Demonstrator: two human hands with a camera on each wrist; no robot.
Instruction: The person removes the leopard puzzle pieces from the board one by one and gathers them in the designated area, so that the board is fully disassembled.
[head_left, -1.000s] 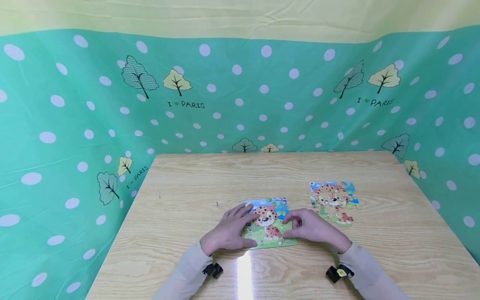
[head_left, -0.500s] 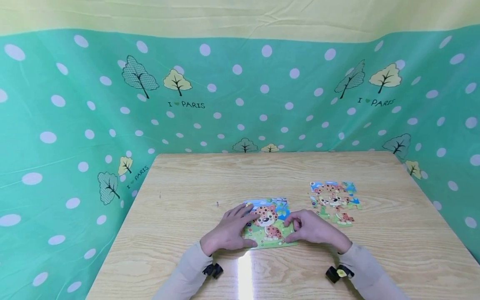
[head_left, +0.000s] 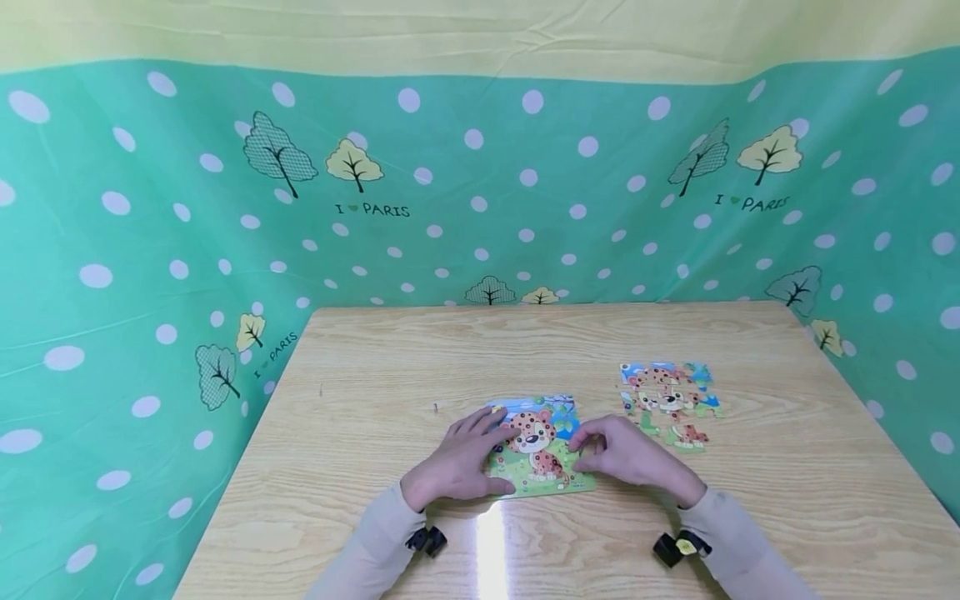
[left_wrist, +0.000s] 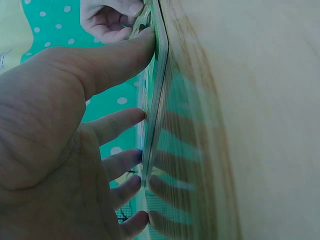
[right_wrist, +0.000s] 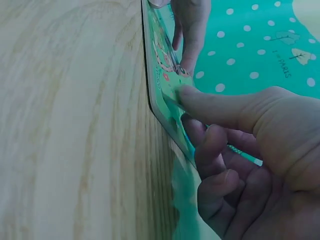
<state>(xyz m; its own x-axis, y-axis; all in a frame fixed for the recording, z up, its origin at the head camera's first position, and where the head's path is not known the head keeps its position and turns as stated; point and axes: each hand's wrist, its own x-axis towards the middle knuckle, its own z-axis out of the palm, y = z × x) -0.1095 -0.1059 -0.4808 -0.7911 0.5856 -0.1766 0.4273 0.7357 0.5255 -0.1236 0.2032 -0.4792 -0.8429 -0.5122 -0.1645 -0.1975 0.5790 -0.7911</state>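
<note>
A leopard-cub jigsaw puzzle lies flat near the middle of the table, its picture facing up. My left hand rests spread over its left side, with the thumb along the front edge and the fingertips on the picture. At the right edge, my right hand pinches a green puzzle piece between thumb and index finger. One edge of that piece appears tipped up from the board in the right wrist view. The other right fingers are curled towards the palm. The fingers partly hide the piece in the head view.
To the back right, several jigsaw pieces with a similar cub picture lie loosely arranged, small gaps between them. A tiny dark speck sits left of the puzzle. Polka-dot cloth hangs behind the wooden table and at its sides.
The right thumb and fingertips have shifted slightly at the puzzle's right edge. The left hand and the pieces at the back right stay in place.
</note>
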